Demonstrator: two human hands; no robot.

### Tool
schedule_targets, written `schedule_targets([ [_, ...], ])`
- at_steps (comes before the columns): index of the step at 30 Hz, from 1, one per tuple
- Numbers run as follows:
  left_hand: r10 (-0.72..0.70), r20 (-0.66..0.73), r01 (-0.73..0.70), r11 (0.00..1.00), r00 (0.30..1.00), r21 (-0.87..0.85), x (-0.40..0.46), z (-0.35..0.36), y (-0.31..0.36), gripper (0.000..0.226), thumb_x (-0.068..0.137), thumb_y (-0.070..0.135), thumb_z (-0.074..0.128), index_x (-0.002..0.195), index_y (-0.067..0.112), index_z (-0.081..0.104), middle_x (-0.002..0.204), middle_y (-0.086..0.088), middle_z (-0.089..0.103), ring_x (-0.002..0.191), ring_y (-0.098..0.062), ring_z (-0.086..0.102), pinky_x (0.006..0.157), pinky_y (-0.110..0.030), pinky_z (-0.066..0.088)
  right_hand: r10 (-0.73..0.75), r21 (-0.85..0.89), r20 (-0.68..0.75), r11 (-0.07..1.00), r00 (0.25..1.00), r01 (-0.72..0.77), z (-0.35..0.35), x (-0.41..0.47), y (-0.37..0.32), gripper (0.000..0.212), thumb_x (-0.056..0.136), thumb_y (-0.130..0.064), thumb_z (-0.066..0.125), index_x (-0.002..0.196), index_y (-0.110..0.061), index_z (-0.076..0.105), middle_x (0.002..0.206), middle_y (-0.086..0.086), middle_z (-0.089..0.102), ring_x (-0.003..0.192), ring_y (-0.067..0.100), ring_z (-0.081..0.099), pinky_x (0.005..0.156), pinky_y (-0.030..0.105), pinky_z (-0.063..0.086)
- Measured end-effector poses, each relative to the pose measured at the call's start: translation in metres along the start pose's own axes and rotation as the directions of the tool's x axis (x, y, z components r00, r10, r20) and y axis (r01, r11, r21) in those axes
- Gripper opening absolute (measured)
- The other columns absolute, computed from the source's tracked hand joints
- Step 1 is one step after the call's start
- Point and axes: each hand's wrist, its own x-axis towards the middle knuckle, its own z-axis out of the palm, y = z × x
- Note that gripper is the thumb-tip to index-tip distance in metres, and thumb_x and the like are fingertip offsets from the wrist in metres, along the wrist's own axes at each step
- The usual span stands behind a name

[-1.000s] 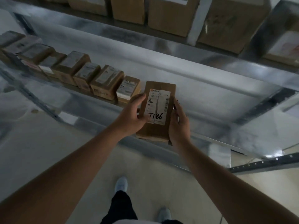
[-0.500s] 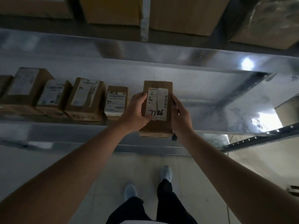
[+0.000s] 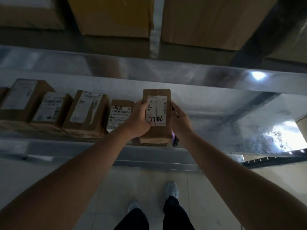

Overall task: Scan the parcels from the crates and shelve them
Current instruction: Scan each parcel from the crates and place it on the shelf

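A brown cardboard parcel (image 3: 157, 130) with a white label marked 7786 stands on the metal shelf (image 3: 216, 117) at the right end of a row of parcels. My left hand (image 3: 138, 118) grips its left side, thumb over the label. On the parcel's right side my right hand (image 3: 180, 120) holds it with curled fingers, and a small purple object (image 3: 174, 139) shows below that hand. The neighbouring parcel (image 3: 120, 113), with a barcode label, sits just left of my left hand.
Several labelled parcels (image 3: 86, 113) line the shelf to the left. Bare shelf surface stretches to the right. Large cardboard boxes (image 3: 207, 20) fill the shelf above. Below are a lower shelf edge (image 3: 149, 163), the floor and my feet.
The view swung to face the shelf squarely. The parcel moved further onto the shelf, closer to the row, with both hands still on its sides.
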Motion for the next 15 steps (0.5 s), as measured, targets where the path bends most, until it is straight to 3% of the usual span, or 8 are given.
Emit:
schedule_targets([
  [5, -0.032, 0.004, 0.032, 0.999, 0.999, 0.015, 0.01, 0.001, -0.008, 0.082, 0.093, -0.005, 0.068, 0.162, 0.012, 0.027, 0.159, 0.0, 0.024, 0.148, -0.024, 0.033, 0.109, -0.028, 0.044, 0.021, 0.017, 0.006, 1.0, 1.0, -0.021, 0.011, 0.013, -0.001, 0.041, 0.115, -0.028, 0.042, 0.153, -0.034, 0.054, 0.121, -0.005, 0.068, 0.099, 0.014, 0.07, 0.057, 0.013, 0.054],
  [8, -0.043, -0.003, 0.043, 0.998, 0.999, 0.049, 0.017, 0.005, -0.014, 0.088, 0.09, -0.007, 0.066, 0.163, 0.018, 0.025, 0.161, 0.005, 0.02, 0.151, -0.027, 0.031, 0.117, -0.042, 0.046, 0.008, 0.01, 0.001, 1.0, 1.0, -0.008, 0.018, 0.017, 0.0, 0.04, 0.115, -0.029, 0.043, 0.153, -0.033, 0.055, 0.126, -0.001, 0.069, 0.1, 0.015, 0.071, 0.061, 0.018, 0.057],
  [11, -0.063, 0.009, 0.063, 0.997, 0.998, 0.054, 0.021, 0.007, -0.019, 0.095, 0.089, -0.007, 0.065, 0.166, 0.025, 0.019, 0.17, 0.005, 0.009, 0.157, -0.032, 0.021, 0.121, -0.054, 0.04, -0.001, -0.01, -0.008, 1.0, 1.0, 0.001, 0.022, 0.022, 0.0, 0.039, 0.115, -0.032, 0.043, 0.152, -0.035, 0.056, 0.123, -0.002, 0.07, 0.097, 0.015, 0.071, 0.067, 0.023, 0.059],
  [15, -0.068, 0.023, 0.064, 0.99, 0.997, 0.126, 0.02, 0.009, -0.012, 0.1, 0.092, -0.009, 0.064, 0.169, 0.022, 0.009, 0.175, -0.003, -0.008, 0.162, -0.033, 0.004, 0.126, -0.047, 0.026, -0.085, -0.092, -0.067, 0.993, 0.994, 0.079, 0.021, 0.015, 0.002, 0.038, 0.115, -0.039, 0.041, 0.151, -0.04, 0.054, 0.108, -0.012, 0.065, 0.093, 0.011, 0.07, 0.072, 0.029, 0.064],
])
